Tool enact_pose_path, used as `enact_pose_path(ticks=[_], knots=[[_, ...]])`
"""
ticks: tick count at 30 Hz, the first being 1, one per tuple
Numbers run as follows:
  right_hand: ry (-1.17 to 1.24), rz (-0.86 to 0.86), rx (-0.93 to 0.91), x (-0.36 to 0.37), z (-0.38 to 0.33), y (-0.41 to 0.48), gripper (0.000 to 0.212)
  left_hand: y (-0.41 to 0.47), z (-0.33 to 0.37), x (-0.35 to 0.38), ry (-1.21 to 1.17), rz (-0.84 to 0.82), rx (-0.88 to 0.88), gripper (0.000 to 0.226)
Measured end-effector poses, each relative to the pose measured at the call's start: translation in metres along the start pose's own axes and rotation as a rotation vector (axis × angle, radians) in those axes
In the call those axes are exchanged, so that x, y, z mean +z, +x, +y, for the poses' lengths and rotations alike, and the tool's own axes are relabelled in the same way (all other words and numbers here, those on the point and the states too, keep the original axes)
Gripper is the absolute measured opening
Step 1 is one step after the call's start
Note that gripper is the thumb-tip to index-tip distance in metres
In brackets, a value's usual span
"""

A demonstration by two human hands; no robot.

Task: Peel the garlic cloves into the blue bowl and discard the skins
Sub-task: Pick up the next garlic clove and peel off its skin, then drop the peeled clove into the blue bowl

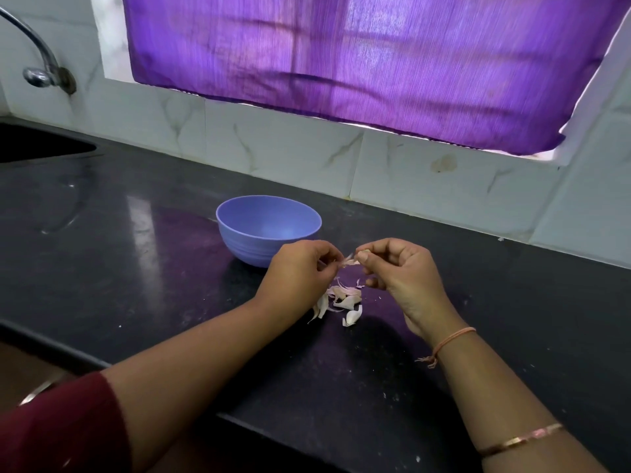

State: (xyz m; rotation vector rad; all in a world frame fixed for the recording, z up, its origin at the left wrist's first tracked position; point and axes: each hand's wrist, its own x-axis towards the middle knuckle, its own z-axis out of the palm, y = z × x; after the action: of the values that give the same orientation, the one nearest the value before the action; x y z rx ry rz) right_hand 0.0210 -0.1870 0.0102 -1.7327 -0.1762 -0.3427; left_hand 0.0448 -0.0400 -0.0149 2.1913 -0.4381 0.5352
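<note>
Now you are peeling: your right hand (399,268) holds a garlic clove (364,251) near the blue bowl (246,247), and your left hand (300,268) pinches its skin (348,262). Next, pull it free, then drop the clove in.

text: none readable | labels: none | brands: none | numbers: none | signs: none
</note>
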Motion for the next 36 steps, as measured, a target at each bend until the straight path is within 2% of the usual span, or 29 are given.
enact_pose_path(ticks=[8,12,16,20,27,29,33,36], knots=[[-0.146,0.065,-0.127,-0.001,0.003,0.003,0.014,0.0,0.0,-0.002,0.024,-0.047,0.013,0.014],[-0.028,0.022,-0.069,0.0,0.003,0.001,0.015,-0.001,0.003,0.0,-0.052,-0.036,0.051,0.021],[0.102,-0.011,-0.01,0.004,0.001,0.001,0.016,-0.004,0.007,0.0,-0.17,-0.103,0.051,0.028],[0.163,-0.012,0.003,0.006,0.002,0.0,0.016,-0.003,0.004,0.001,-0.132,-0.12,0.054,0.032],[0.31,0.073,0.001,0.013,-0.015,0.012,0.01,0.0,0.003,0.0,0.027,-0.122,0.067,0.022],[0.243,0.068,-0.033,0.022,-0.021,0.019,0.011,0.0,0.004,-0.001,0.054,-0.129,0.08,0.018],[-0.053,0.101,-0.145,0.044,-0.022,0.036,0.016,0.0,0.003,-0.001,0.025,-0.136,0.071,0.015],[-0.156,0.106,-0.176,0.059,-0.018,0.044,0.013,0.0,0.003,0.0,0.017,-0.125,0.079,0.012]])
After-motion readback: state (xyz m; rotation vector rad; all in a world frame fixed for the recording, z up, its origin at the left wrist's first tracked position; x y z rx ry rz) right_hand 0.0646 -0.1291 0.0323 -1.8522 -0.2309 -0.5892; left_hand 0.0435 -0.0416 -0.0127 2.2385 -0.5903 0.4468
